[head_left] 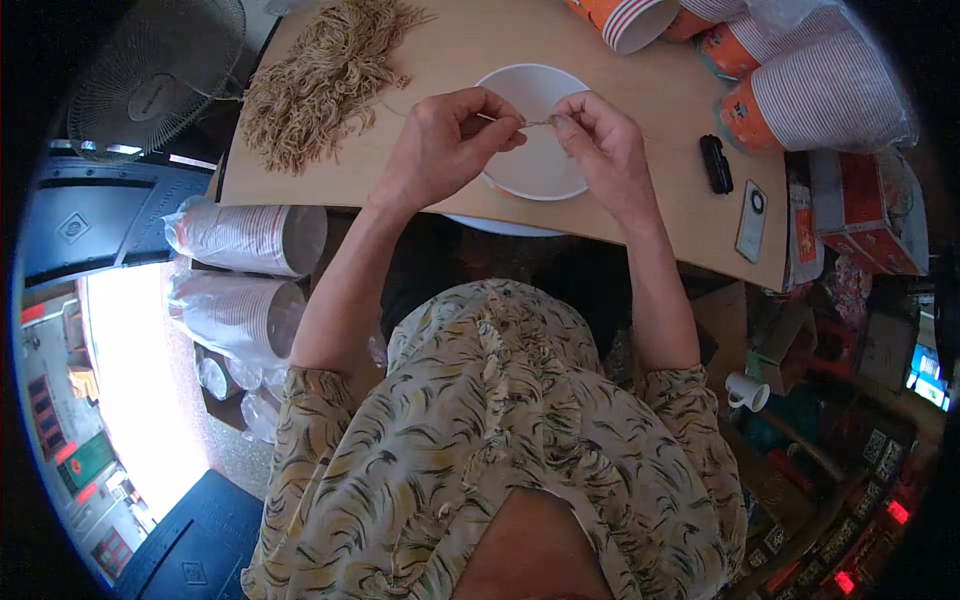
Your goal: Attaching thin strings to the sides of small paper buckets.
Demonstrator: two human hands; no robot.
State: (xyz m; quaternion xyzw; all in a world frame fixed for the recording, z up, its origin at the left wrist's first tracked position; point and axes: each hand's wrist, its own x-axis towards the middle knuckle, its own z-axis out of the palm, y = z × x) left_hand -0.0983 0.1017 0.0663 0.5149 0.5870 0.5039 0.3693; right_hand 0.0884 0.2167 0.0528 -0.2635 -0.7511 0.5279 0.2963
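Note:
My left hand [455,140] and my right hand [605,145] are raised over a white round tub [535,172] at the table's near edge. Between them runs a short, thin, tan twisted strand [540,123], pinched at one end by each hand's thumb and fingers. What the strand is made of is too small to tell. To the left of my left hand lies a big tangled heap of similar tan strands [325,85] on the wooden table [660,110]. The tub's white interior shows below the strand.
Orange-and-white paper tubs in stacks [825,90] fill the table's far right. A black clip-like object [715,164] and a phone [751,220] lie at the right edge. More wrapped tubs [250,238] and a fan [155,95] stand left; a white mug [747,392] sits lower right.

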